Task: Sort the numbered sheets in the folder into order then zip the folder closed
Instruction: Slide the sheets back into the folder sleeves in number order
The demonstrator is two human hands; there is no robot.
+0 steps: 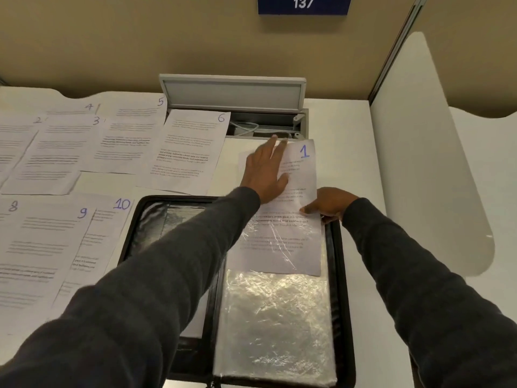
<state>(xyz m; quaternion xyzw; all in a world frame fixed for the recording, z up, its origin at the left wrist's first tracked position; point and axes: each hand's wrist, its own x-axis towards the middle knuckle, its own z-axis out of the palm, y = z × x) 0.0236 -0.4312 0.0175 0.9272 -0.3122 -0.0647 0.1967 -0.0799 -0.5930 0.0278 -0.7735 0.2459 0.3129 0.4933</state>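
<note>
— What is getting hidden?

— The left arm is crossing the open folder [342, 261] at lower centre, covering its middle. The left hand [264, 172] is lying on sheet 1 [303, 175] with its fingers straight, masking the sheet's left side.

— And the right hand [331, 204]?

— It is pinching sheet 1's right edge. The sheet is sticking out past the folder's top onto the desk [349, 135].

— Anything being cut off?

— Sheet 2 [16, 147] and sheet 8 [16, 233] are running off the left edge.

— What is reading clearly?

— Blue handwritten numbers, and 137 on the sign [303, 4] at the top. The printed text is blurring out.
</note>
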